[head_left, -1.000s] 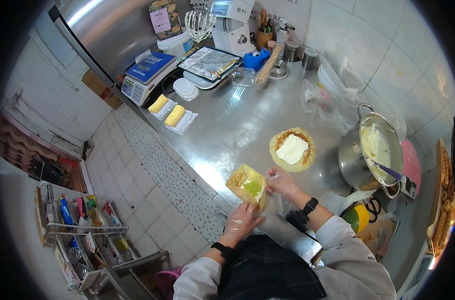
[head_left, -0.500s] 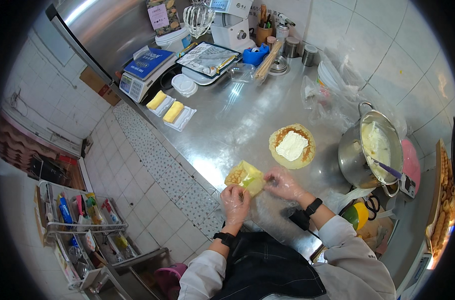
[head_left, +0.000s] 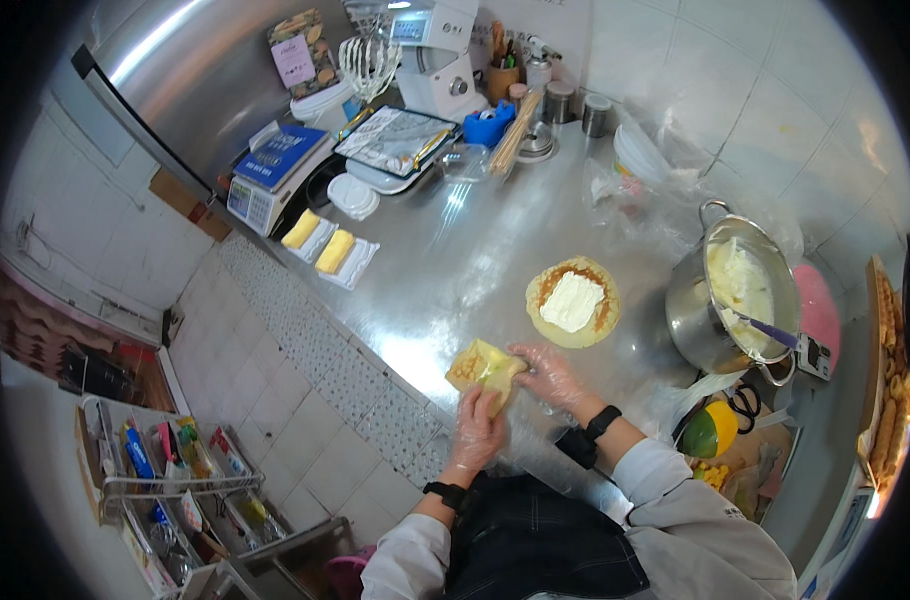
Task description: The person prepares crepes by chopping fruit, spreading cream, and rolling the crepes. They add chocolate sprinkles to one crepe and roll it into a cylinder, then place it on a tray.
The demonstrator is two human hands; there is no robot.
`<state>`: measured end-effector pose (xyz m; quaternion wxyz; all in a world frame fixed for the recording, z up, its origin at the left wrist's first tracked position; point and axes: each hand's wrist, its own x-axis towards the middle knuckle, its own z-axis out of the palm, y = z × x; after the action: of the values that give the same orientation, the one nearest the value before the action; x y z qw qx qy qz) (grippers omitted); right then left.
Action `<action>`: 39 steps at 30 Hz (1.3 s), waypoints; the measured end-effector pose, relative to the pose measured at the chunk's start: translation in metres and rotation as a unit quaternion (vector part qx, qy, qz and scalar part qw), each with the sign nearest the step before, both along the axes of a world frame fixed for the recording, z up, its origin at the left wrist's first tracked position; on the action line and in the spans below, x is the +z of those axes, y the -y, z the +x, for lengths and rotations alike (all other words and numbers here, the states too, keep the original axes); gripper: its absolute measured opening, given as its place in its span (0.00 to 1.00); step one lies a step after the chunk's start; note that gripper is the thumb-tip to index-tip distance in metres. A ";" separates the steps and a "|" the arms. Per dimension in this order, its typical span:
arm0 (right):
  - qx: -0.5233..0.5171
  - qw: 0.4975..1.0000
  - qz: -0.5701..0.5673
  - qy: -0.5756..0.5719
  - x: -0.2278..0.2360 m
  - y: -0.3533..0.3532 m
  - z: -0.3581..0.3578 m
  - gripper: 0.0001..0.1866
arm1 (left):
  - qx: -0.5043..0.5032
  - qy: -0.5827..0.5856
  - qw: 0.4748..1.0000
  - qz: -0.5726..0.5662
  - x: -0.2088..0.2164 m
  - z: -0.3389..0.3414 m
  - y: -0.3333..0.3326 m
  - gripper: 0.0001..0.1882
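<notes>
A partly folded yellow crepe [head_left: 469,368] with brown patches lies at the near edge of the steel counter. My left hand [head_left: 478,430], in a clear plastic glove, pinches its near edge. My right hand [head_left: 555,378], gloved alike, grips its right edge with fingers closed. What is inside the fold is mostly hidden. Just beyond and to the right, a flat round crepe [head_left: 547,322] carries a square patch of white cream [head_left: 573,302] on its middle.
At the right stands a steel pot [head_left: 687,318] of cream with a purple-handled spatula [head_left: 770,330]. Two yellow rolls [head_left: 336,252] rest on white trays at the left, by a scale [head_left: 250,205]. A mixer [head_left: 440,75] stands at the back. A mango [head_left: 710,430] lies near my right forearm.
My hands have come closer together, and the crepe's near and right edges are more folded in. The whole view has shifted slightly.
</notes>
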<state>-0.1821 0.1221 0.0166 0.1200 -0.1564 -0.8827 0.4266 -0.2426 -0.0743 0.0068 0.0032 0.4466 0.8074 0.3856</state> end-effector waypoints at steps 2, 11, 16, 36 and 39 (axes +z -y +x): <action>-0.012 0.999 0.029 -0.038 -0.002 0.001 -0.004 0.25 | 0.024 0.036 0.998 0.037 -0.005 -0.004 -0.003 0.21; 0.041 0.993 -0.108 0.035 0.005 -0.005 -0.022 0.18 | 0.083 0.200 0.974 0.062 0.002 -0.013 0.005 0.15; 0.065 0.998 -0.017 0.020 0.013 -0.008 -0.027 0.18 | 0.205 0.090 0.973 0.051 0.008 -0.007 0.014 0.28; 0.066 0.991 -0.080 0.089 0.010 -0.014 -0.041 0.20 | 0.058 -0.087 0.992 -0.074 0.038 -0.005 0.005 0.30; 0.057 0.988 -0.107 0.096 0.013 -0.012 -0.041 0.21 | 0.007 -0.035 0.995 -0.094 0.029 -0.013 0.003 0.28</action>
<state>-0.2227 0.1341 0.0298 -0.0073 -0.1583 -0.8469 0.5076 -0.2558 -0.0774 0.0354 0.0144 0.4519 0.8427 0.2922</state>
